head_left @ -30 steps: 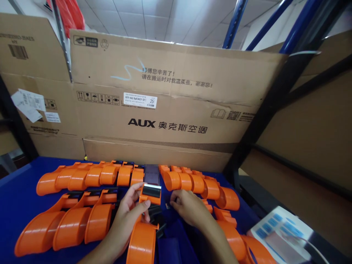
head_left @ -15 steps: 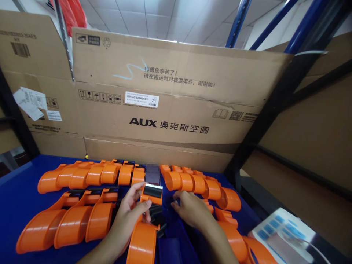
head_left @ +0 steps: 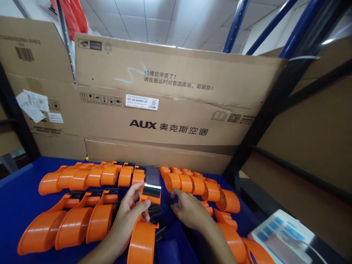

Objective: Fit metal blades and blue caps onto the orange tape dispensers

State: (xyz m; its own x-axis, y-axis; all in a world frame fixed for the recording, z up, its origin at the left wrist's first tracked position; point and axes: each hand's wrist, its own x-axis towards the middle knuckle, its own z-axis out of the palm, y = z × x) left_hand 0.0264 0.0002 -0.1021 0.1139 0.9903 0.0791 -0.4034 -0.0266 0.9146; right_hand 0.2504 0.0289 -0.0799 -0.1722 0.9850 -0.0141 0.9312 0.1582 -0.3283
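Note:
My left hand (head_left: 129, 212) grips an orange tape dispenser (head_left: 144, 234) by its neck, fingers wrapped round the head with the black toothed blade (head_left: 151, 191). My right hand (head_left: 188, 211) lies just right of that head, fingers curled down over small dark parts on the blue table (head_left: 16, 198); what it pinches, if anything, is hidden. A dark rectangular piece (head_left: 152, 175) lies just beyond the blade.
Rows of orange dispenser shells (head_left: 82, 176) lie left, and more (head_left: 203, 189) curve right. A big AUX cardboard box (head_left: 167, 110) stands behind the table. A white and blue device (head_left: 280, 231) sits at lower right by a dark shelf post (head_left: 264, 117).
My right hand has shifted slightly up and toward the dispenser's head. My left hand keeps its grip. The view has tilted a little.

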